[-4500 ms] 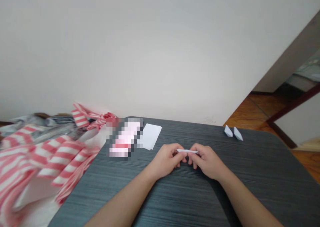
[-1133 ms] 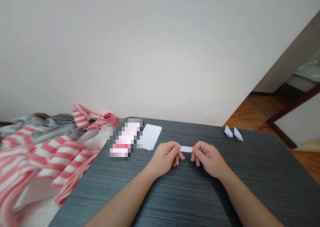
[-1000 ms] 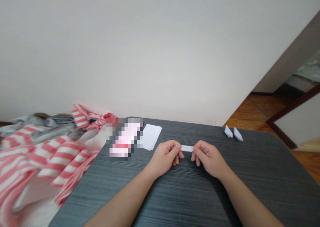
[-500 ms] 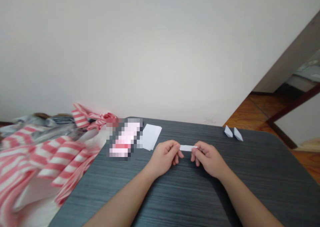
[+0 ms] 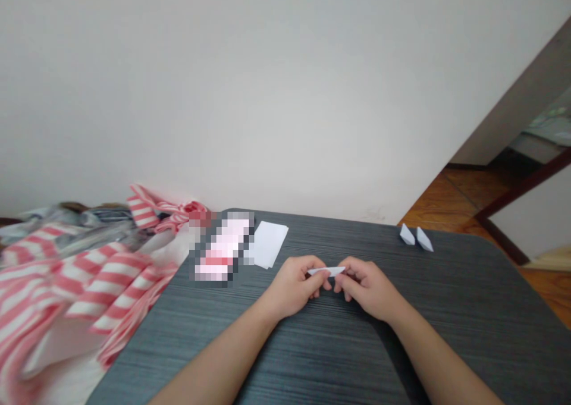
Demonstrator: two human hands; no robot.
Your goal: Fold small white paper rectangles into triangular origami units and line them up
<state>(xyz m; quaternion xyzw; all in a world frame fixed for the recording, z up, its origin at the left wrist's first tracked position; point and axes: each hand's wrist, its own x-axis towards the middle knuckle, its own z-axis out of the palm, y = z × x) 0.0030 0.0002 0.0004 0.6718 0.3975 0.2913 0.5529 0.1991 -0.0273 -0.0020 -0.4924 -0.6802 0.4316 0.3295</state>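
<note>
A small folded white paper (image 5: 332,271) with pointed ends is held just above the dark table. My left hand (image 5: 298,285) pinches its left part between thumb and fingers. On the other side, my right hand (image 5: 366,287) grips the right end, its thumb at the lower edge. The two hands are close together, and their fingers hide parts of the paper. A stack of white paper sheets (image 5: 270,244) lies on the table beyond my left hand. Two folded paper boats (image 5: 407,235) stand side by side at the back right.
The dark wood-grain table (image 5: 312,357) has its back edge by a pale wall (image 5: 285,96). A blurred-out pink and white object (image 5: 225,247) lies left of the sheets. Red-and-white striped cloth (image 5: 107,280) is heaped left of the table. Wooden floor (image 5: 439,197) shows at the right.
The paper has turned from a flat strip into a shape with pointed ends. My hands have come closer together, with the left thumb now further in on the paper.
</note>
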